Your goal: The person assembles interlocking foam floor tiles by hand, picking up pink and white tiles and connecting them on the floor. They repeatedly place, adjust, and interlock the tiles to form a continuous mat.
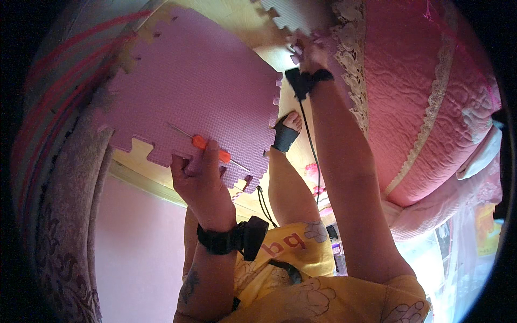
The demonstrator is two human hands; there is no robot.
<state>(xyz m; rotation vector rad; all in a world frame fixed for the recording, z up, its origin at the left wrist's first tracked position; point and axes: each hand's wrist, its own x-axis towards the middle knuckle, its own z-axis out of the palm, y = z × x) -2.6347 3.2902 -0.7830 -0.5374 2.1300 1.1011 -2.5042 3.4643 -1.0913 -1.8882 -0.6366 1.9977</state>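
A large purple foam puzzle mat (pixel 199 86) with toothed edges is held up in front of me. My left hand (pixel 199 175) grips its near edge, with the thumb on top. Under that thumb lies an orange-handled screwdriver (pixel 199 141), pressed against the mat; thin metal shafts stick out at both ends. Farther off to the right, my right hand (pixel 315 56) reaches to another purple foam piece (pixel 335 63) by the bed. The right hand's fingers are blurred and dim, so its grip does not show. Both wrists wear black straps with small devices.
A pink quilted bedspread (pixel 409 97) with lace trim hangs along the right. A grey foam mat (pixel 296 15) lies at the top. My foot (pixel 291 123), wrapped in black, rests on the wooden floor (pixel 304 145). A black cable (pixel 311 140) runs beside my right arm; a patterned curtain (pixel 67 231) hangs left.
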